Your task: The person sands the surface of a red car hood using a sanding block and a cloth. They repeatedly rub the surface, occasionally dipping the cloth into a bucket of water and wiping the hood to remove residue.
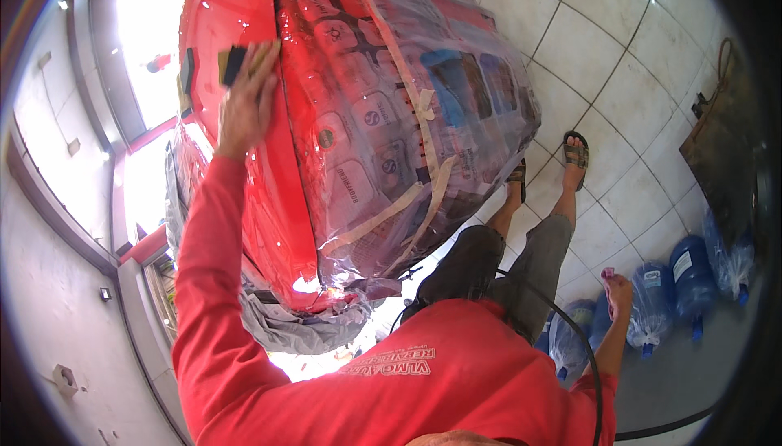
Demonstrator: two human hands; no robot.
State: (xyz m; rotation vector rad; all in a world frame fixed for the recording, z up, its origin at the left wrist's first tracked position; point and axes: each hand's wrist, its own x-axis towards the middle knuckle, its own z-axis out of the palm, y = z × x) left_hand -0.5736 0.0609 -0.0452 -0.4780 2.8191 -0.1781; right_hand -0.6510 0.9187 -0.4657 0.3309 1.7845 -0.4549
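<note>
Red shirt: nearest thing to the lens, with a black hose running past the right shoulder.

Right hand: hanging out to the side, fingers closed round a small pink item. Might be a cloth, too small to swear to it.

Left hand: way out on the glossy red panel, fingers straight and close together over an olive pad. Can't tell if the thumb is clamping the pad or it's only pressed down.

Olive pad: under the fingertips, just beside the panel's dark edge. There's a black-and-olive patch left of the fingers; no idea if it's the same pad or another one.

Doing it well: IMO keep the fingers flat and the pressure even, no digging in with the tips. That arm's at full stretch, so stepping closer would probably give better control. I'd also go easy near the edge so nothing snags the plastic.

Plastic sheet: clear, printed, wrinkled, butting up to the panel, tan tape strips across it.

Sandal: planted on white floor tiles, right of the sheet.

Blue bottles: big ones, lined up beyond the right hand.
</note>
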